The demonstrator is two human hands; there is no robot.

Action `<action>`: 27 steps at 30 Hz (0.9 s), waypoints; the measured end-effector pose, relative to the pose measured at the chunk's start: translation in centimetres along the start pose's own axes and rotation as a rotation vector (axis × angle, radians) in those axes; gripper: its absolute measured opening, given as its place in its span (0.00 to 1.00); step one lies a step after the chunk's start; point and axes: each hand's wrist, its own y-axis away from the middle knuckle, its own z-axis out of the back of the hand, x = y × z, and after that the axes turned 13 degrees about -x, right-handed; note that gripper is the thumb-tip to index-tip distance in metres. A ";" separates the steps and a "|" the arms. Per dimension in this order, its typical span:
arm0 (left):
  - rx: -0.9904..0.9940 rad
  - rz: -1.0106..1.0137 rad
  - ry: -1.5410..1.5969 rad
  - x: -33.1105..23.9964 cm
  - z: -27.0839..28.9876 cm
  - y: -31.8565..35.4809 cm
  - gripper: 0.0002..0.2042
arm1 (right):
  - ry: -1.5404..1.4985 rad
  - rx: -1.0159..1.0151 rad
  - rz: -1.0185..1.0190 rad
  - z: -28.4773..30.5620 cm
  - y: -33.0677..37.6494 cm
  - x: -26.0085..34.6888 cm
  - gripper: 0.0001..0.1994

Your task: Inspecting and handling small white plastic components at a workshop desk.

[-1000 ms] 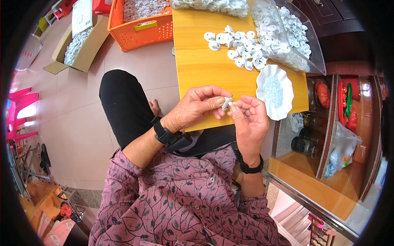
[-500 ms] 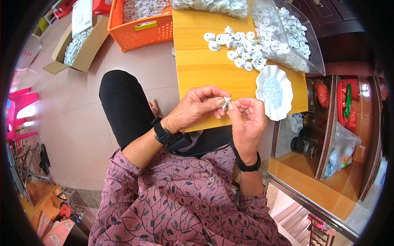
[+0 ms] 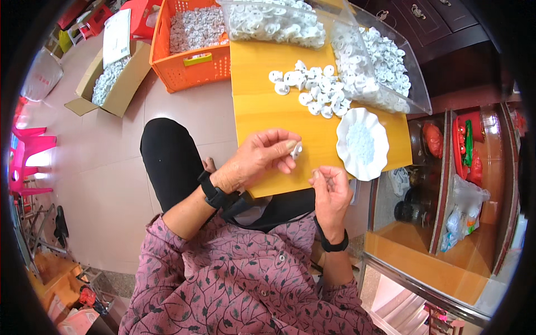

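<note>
My left hand (image 3: 260,160) pinches a small white plastic part (image 3: 296,149) between thumb and fingertips over the near edge of the yellow board (image 3: 262,106). A little to the right, my right hand (image 3: 330,191) is curled with its fingertips together; whether a tiny piece sits in them I cannot tell. On the board lie several loose white plastic rings (image 3: 312,89). A white scalloped dish (image 3: 362,143) of small white pieces stands just right of my hands.
A clear tray (image 3: 385,67) heaped with white rings sits at the board's far right. An orange crate (image 3: 192,50) and a cardboard box (image 3: 106,84) of white parts stand on the tiled floor. A wooden cabinet (image 3: 446,184) with shelves is on the right.
My hands, which met over the white part, have drawn apart. The left hand keeps the part; the right has pulled back toward me.
</note>
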 end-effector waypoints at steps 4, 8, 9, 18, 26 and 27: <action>-0.121 -0.111 -0.214 -5.8 -1.4 -2.9 0.13 | 0.082 -0.026 0.039 1.1 0.5 -1.5 0.05; -0.008 -0.842 -0.817 -14.6 -1.2 -9.2 0.15 | 0.123 -0.050 0.038 1.3 0.8 -1.1 0.05; 0.217 -0.874 -0.651 -16.7 -0.9 -10.9 0.15 | 0.092 -0.048 0.059 1.2 0.7 -1.3 0.05; -0.166 -0.624 -0.460 -15.4 -1.6 -11.6 0.14 | 0.305 -0.198 0.295 3.3 -1.7 -0.6 0.06; -0.442 -0.630 -1.289 -9.0 -0.1 -10.0 0.12 | 0.716 -0.101 0.577 2.8 -6.5 -2.1 0.27; -0.419 -0.792 -1.344 -8.8 0.2 -10.4 0.12 | 0.750 -0.068 0.594 2.6 -6.9 -2.5 0.30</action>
